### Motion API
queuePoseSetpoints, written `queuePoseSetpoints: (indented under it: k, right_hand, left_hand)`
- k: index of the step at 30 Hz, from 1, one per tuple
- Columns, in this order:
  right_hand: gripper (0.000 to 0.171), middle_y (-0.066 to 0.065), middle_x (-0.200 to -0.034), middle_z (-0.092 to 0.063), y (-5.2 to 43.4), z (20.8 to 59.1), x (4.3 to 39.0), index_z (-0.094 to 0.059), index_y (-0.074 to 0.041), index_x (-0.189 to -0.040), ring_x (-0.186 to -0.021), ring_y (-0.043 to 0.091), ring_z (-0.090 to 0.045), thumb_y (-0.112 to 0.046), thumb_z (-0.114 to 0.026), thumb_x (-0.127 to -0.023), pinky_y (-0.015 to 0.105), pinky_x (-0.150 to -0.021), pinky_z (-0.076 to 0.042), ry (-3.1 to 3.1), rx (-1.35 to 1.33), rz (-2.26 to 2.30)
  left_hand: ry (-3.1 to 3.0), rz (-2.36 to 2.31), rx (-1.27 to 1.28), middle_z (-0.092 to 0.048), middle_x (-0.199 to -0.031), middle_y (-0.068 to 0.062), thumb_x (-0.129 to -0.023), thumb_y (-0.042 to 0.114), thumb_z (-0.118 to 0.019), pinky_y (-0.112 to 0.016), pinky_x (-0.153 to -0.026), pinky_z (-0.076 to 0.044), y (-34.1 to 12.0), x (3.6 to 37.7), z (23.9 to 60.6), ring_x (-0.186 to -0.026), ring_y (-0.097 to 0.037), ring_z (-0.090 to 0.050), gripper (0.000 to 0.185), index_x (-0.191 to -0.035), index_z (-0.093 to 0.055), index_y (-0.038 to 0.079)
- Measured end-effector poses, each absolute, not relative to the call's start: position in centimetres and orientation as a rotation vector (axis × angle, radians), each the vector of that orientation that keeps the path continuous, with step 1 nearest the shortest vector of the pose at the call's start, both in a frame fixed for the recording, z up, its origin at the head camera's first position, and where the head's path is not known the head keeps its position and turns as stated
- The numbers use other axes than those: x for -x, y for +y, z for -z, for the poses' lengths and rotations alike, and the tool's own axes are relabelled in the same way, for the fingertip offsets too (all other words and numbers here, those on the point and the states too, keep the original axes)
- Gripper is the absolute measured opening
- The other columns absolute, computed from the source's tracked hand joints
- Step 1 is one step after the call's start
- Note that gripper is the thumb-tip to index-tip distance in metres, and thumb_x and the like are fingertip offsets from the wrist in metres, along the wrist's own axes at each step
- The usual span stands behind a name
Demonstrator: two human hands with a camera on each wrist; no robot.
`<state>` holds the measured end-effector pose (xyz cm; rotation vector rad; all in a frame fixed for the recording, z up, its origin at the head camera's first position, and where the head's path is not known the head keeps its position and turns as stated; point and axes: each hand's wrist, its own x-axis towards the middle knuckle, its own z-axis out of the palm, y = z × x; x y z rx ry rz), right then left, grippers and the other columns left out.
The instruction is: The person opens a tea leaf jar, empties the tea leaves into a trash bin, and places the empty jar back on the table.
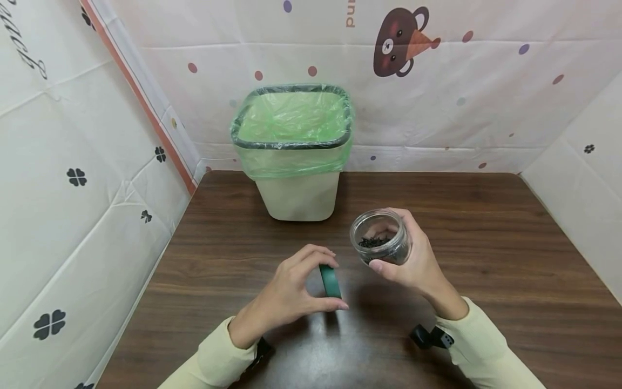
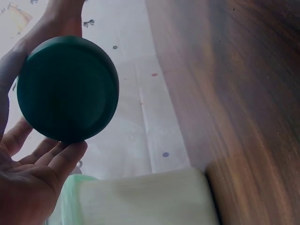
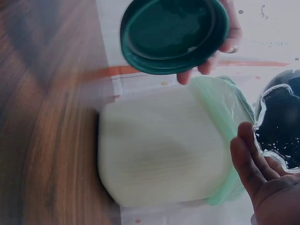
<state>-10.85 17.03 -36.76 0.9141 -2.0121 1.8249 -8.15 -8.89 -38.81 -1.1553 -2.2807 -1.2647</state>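
A round green lid point(image 1: 330, 281) is held on edge above the table by my left hand point(image 1: 291, 289), thumb below and fingers above its rim. In the left wrist view the lid point(image 2: 68, 89) shows its flat outer face; the right wrist view shows the hollow inside of the lid point(image 3: 173, 33). My right hand point(image 1: 415, 265) grips a clear glass jar point(image 1: 400, 251) round its side, its open mouth tilted toward the left. Dark, thin, curly bits like dry tea leaves point(image 1: 373, 241) lie inside the jar. Lid and jar are apart.
A cream waste bin point(image 1: 301, 197) lined with a green plastic bag point(image 1: 291, 162) stands at the back of the brown wooden table point(image 1: 461, 216), beyond both hands. Printed cloth point(image 1: 486, 97) hangs behind and at the sides. Black wrist devices point(image 1: 430, 337) show below the sleeves.
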Motion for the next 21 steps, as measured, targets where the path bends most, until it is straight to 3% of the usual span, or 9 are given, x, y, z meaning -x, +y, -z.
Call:
queuePoseSetpoints:
  k: [13,21]
  right_hand:
    - [0.076,0.027,-0.100,-0.063,16.9,36.4,11.2,-0.042,0.010,-0.130,-0.095,0.024,-0.065,0.011,-0.077,-0.062,0.028,-0.085,-0.052,-1.947,-0.915,-1.926]
    - [0.077,0.028,-0.102,-0.062,16.7,36.0,11.2,-0.041,0.006,-0.132,-0.096,0.024,-0.064,0.014,-0.075,-0.063,0.028,-0.086,-0.052,-1.956,-0.878,-1.935]
  left_hand:
    - [-2.416,1.250,1.083,-0.059,-0.118,0.008,-0.072,0.044,-0.091,-0.030,-0.089,-0.053,-9.1,7.7,39.5,-0.110,-0.007,-0.059,0.051,-0.105,-0.060,0.020]
    - [-2.497,1.231,1.055,-0.062,-0.114,0.008,-0.071,0.041,-0.093,-0.029,-0.087,-0.053,-9.2,7.9,40.0,-0.103,-0.005,-0.060,0.050,-0.100,-0.061,0.015]
